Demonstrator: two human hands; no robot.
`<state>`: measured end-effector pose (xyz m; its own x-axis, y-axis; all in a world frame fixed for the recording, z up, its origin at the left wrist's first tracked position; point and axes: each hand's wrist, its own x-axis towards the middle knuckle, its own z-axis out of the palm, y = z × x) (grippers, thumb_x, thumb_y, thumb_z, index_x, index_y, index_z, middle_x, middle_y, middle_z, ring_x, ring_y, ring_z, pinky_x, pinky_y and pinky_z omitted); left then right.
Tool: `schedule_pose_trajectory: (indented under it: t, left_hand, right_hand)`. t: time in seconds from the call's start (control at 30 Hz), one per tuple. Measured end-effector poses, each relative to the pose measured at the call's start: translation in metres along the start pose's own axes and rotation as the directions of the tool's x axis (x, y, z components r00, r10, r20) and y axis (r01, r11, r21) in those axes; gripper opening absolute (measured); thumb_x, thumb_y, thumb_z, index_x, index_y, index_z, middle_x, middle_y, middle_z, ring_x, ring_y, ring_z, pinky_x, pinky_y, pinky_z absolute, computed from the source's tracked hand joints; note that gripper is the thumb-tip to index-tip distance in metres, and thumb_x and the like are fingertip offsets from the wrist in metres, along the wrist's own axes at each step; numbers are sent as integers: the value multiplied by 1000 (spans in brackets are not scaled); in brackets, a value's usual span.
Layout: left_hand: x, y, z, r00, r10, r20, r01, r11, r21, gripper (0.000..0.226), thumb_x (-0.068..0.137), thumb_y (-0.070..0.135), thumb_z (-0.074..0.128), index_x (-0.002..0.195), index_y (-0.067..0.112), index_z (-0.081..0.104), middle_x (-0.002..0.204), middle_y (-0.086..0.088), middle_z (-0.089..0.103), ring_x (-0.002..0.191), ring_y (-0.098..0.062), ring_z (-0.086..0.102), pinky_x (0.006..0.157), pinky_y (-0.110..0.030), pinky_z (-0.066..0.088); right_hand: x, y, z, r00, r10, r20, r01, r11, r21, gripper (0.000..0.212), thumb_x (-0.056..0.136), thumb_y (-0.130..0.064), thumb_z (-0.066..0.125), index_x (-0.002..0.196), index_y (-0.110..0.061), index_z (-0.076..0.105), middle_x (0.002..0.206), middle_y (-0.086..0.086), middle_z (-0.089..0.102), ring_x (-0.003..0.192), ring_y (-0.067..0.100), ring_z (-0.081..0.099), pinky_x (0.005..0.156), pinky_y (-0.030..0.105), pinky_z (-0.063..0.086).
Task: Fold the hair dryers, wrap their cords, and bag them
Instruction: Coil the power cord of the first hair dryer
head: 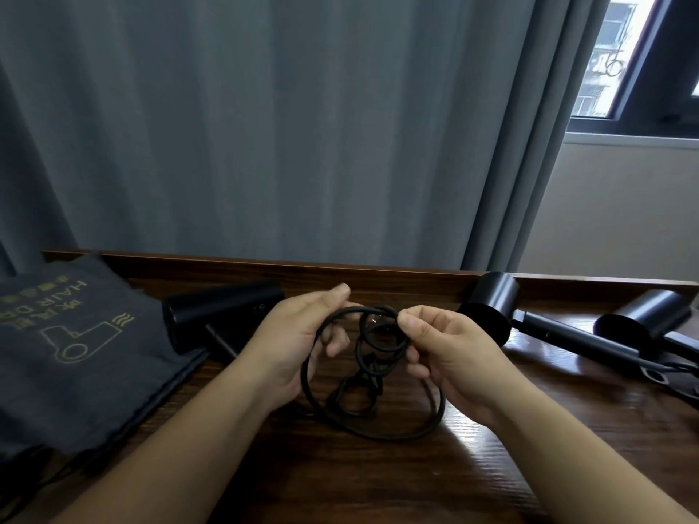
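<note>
A black cord [382, 434] hangs in loops over the wooden table [378, 485] between my hands. My left hand [299, 346] grips the coil from the left. My right hand [450, 353] pinches the top of the loops with thumb and fingers. Behind my left hand a black hair dryer [219, 315] lies on its side. At the right lie two more black hair dryers, one near the back rail [491, 312], the other at the table's right edge [643, 323]. A stack of dark cloth bags [75, 364] printed "HAIR DRYER" in gold lies at the left.
A raised wooden rail [302, 268] runs along the table's back edge, with grey curtains [264, 126] behind it. A window [620, 62] shows at the upper right. Loose cord ends [665, 372] trail from the right-hand dryers.
</note>
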<state>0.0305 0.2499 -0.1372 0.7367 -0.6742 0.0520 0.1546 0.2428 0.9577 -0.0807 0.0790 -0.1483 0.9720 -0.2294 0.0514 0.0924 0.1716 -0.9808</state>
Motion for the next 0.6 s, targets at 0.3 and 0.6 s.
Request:
schedule_pose_trajectory:
  t: [0.3, 0.6]
  left_hand:
    - [-3, -1, 1, 983, -44, 181, 33, 997, 63, 33, 86, 18, 65, 112, -1, 70, 60, -3, 58, 52, -14, 45, 57, -25, 45]
    - [6, -8, 8, 983, 93, -156, -85, 995, 60, 15, 103, 2, 45, 103, 5, 60, 76, -11, 65, 59, -15, 64, 84, -47, 56]
  right_hand:
    - [-1, -3, 3, 998, 63, 13, -64, 996, 69, 18, 88, -23, 62, 85, -8, 71, 68, 5, 61, 57, 10, 48, 47, 19, 43]
    - [3, -7, 6, 975, 159, -154, -125, 970, 206, 24, 104, -14, 43, 89, -4, 58, 69, 7, 53, 54, 19, 60, 47, 27, 55]
